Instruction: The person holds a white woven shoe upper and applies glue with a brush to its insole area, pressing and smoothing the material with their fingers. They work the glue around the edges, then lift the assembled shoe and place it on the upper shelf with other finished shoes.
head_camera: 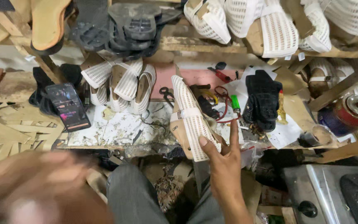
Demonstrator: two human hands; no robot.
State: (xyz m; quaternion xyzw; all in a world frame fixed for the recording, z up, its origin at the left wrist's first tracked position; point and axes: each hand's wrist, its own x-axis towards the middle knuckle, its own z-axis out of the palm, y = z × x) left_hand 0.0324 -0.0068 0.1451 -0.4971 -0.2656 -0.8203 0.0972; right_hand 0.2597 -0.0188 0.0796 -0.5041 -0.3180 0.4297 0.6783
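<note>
My right hand [224, 159] holds a white mesh shoe upper on a tan wooden last [189, 120], toe pointing away from me, thumb across its side. My left hand [34, 186] is a blur at the lower left, close to the camera; I cannot tell whether it holds anything. Three more white mesh uppers [121, 85] lean in a row at the back of the stained worktop [112, 128].
A phone with a lit screen [68, 106] leans at the left. Black soles [133, 27] and white uppers [245, 18] fill the shelf above. A black upper [263, 99], green lighter [235, 103], red-handled tool [220, 74] and tin can [355, 112] sit to the right. Tan strips [9, 132] lie left.
</note>
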